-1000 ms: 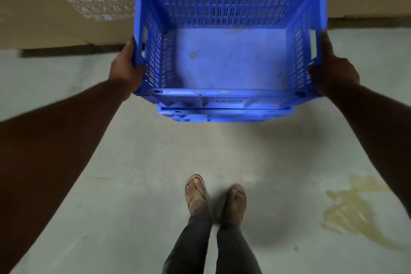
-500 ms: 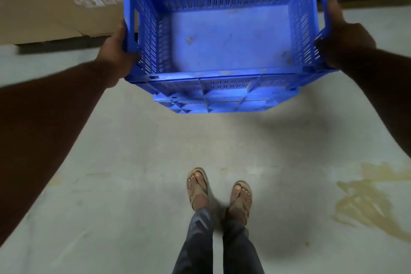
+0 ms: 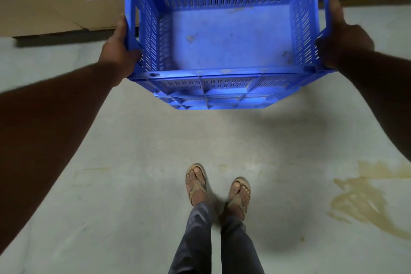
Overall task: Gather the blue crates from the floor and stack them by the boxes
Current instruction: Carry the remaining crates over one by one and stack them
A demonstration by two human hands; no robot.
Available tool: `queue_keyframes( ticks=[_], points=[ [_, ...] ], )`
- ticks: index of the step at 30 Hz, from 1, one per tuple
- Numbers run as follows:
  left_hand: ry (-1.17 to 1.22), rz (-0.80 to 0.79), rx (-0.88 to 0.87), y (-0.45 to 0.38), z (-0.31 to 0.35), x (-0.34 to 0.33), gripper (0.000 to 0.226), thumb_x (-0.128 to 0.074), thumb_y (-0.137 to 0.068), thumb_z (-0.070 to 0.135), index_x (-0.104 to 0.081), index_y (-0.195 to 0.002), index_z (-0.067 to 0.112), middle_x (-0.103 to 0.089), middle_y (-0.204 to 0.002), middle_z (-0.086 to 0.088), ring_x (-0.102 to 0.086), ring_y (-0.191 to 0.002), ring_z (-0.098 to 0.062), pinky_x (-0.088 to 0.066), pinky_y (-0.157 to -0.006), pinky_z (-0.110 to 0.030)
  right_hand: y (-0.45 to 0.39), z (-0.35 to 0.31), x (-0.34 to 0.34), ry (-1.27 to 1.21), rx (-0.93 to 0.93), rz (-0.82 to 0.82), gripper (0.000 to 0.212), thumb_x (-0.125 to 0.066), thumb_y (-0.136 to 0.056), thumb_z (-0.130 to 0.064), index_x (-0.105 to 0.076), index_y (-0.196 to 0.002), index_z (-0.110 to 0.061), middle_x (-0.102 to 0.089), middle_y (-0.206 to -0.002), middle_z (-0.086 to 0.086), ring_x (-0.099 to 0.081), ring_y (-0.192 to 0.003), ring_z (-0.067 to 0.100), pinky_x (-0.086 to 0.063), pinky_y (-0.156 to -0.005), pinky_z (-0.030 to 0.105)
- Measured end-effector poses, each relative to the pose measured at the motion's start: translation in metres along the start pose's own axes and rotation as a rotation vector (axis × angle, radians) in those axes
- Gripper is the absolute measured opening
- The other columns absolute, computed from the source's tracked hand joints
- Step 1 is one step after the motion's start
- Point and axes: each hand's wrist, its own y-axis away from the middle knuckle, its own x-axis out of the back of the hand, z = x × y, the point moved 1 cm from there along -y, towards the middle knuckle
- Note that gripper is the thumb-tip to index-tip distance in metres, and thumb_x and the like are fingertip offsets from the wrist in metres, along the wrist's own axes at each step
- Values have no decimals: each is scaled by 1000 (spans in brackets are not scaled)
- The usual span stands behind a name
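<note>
- The blue crate [image 3: 229, 38] is running off the top edge, so its far rim is being cut from view, and the fingers of both hands are hiding behind its side walls.
- The left hand [image 3: 117, 51] is clamping the crate's left wall near the corner, thumb lying along the outer edge; the right hand [image 3: 343, 44] is gripping the right wall the same way, thumb pointing up.
- The crate is hanging in the air above the grey floor [image 3: 133, 173], tipped toward the wearer (its ribbed underside is showing), just in front of the cardboard boxes [image 3: 55, 6].
- It is looking empty: slotted walls, a solid scuffed base with a few pale marks.
- The printed symbols on the left box are staying too blurred to read.
- Two sandalled feet [image 3: 218, 189] are standing below, a yellowish stain [image 3: 364, 202] spreading to their right.
</note>
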Motion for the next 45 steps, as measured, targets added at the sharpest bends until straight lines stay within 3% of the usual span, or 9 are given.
queue_keyframes(
  ticks=[11, 21, 27, 33, 35, 37, 39, 42, 45],
  points=[
    [-4, 50, -2, 5, 1, -2, 89, -60, -91, 11, -15, -161, 42, -57, -135, 1, -59, -103, -20, -53, -82, -34, -3, -1, -4, -34, -22, 1, 78, -41, -97, -30, 7, -153, -53, -54, -93, 23, -62, -91, 46, -44, -77, 46],
    [-98, 63, -22, 6, 1, -3, 88, -60, -92, 17, -11, -161, 42, -58, -143, -9, -63, -114, -35, -56, -92, -48, -7, 1, -5, -35, -24, -5, 78, -40, -97, -28, 8, -153, -54, -54, -88, 20, -51, -75, 36, -44, -75, 43],
    [-146, 83, -22, 8, 4, -4, 86, -57, -93, 17, -10, -161, 41, -61, -136, -17, -64, -110, -40, -55, -87, -47, -10, 0, -6, -38, -22, -7, 80, -40, -97, -26, 9, -154, -53, -54, -87, 20, -52, -74, 36, -43, -73, 42],
    [-182, 49, -13, 9, 5, -4, 84, -52, -94, 18, -6, -161, 39, -61, -134, -23, -64, -107, -45, -57, -85, -53, -11, 5, -10, 20, 3, -2, 81, -41, -99, -28, 12, -155, -50, -57, -91, 21, -53, -75, 36, -43, -74, 43],
    [-236, 41, 8, 11, 5, -3, 82, -51, -93, 20, -8, -162, 31, -59, -132, -27, -62, -108, -48, -56, -86, -53, -7, 4, -9, 70, 32, -18, 83, -45, -100, -32, 14, -157, -44, -58, -112, 25, -58, -89, 40, -44, -78, 48],
    [-227, 83, 9, 23, 13, -5, 75, -53, -88, 25, -25, -157, 13, -54, -138, -25, -57, -118, -47, -50, -95, -52, 2, 2, -4, 101, 70, 5, 90, -55, -96, -41, 8, -160, -37, -45, -140, 24, -51, -120, 45, -45, -90, 57],
    [-174, 121, -50, 49, 24, -9, 67, -56, -87, 26, -38, -148, 3, -46, -146, -22, -52, -125, -44, -45, -103, -51, 24, -4, 7, 102, 172, 82, 91, -61, -92, -43, -4, -161, -29, -35, -152, 19, -39, -134, 44, -44, -95, 61],
    [-219, 150, -183, 107, 47, -4, 67, -57, -89, 26, -39, -149, 3, -35, -158, -19, -39, -143, -37, -34, -114, -50, 83, -19, 30, -14, 340, 121, 76, -59, -93, -38, -26, -158, -17, -42, -151, 16, -41, -135, 41, -45, -97, 57],
    [-140, 175, -281, 180, 75, 14, 58, -56, -90, 21, -46, -145, 6, -43, -155, -13, -40, -144, -28, -27, -118, -42, 159, -33, 58, -214, 496, 113, 59, -56, -93, -28, -47, -148, -8, -54, -143, 16, -49, -131, 39, -38, -110, 44]
  ],
)
